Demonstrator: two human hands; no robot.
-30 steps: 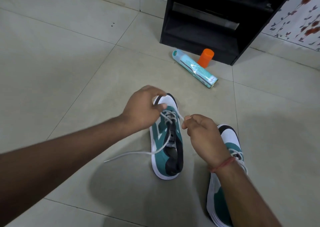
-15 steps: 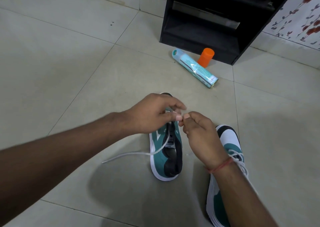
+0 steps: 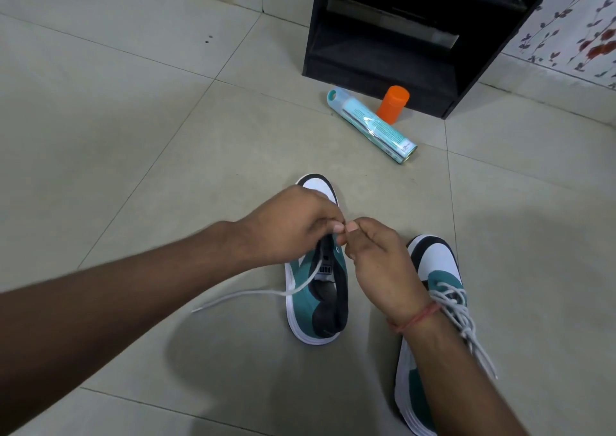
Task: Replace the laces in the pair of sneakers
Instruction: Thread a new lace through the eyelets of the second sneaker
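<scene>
You see a pale tiled floor (image 3: 133, 135), black shelf unit (image 3: 416, 35) ahead, floral-patterned wall (image 3: 573, 25) at right.

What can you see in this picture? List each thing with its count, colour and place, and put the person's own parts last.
sneakers: 2, teal, white and black, on the floor, side by side
lace: 1, white, trailing left from the left sneaker
spray can: 1, teal, lying before the cabinet
orange cap: 1, upright beside the can
cabinet: 1, black, top centre
floor: pale tiles
left hand: pinching lace over left sneaker
right hand: pinching lace, red wrist thread
</scene>
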